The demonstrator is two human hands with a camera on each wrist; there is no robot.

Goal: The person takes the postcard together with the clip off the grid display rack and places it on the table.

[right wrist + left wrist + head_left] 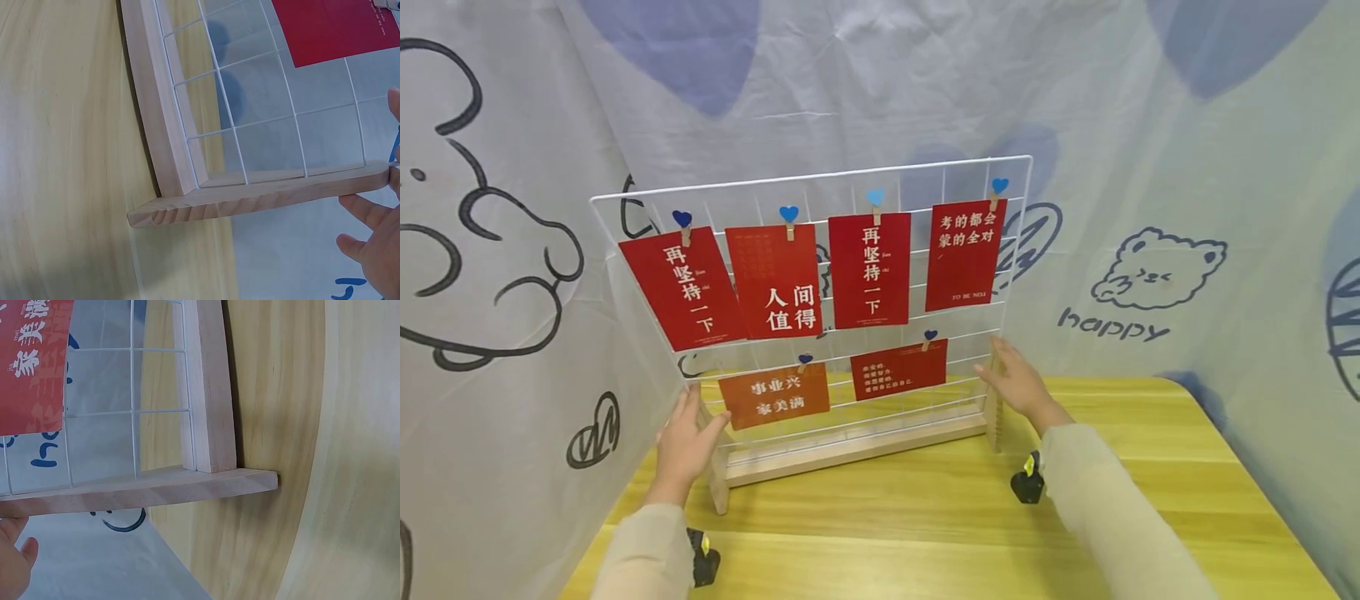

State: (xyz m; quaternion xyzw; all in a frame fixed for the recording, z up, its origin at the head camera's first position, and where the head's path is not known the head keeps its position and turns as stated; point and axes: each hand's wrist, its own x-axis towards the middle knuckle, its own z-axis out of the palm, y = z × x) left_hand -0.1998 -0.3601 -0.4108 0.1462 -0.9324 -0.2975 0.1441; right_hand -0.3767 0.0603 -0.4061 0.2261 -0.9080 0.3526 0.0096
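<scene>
A white wire grid [917,410] stands in a pale wooden base [857,446] on the table. My left hand [685,442] touches the left wooden side piece [125,492], its thumb reaching toward the orange card [775,396]. At the other end, my right hand [1018,383] has its fingertips against the upper end of the right side piece [269,195]. The fingers of both hands look extended. Red cards, among them a left one [683,287] and a right one [966,254], hang from the grid by clothespins with blue hearts, such as one clothespin [790,225].
The wooden table [865,533] has a rounded far right corner. A pale curtain [1150,167] with drawn animals surrounds it at the back and sides. Beige sleeves cover both forearms, and a small black object [1027,479] is at the right wrist.
</scene>
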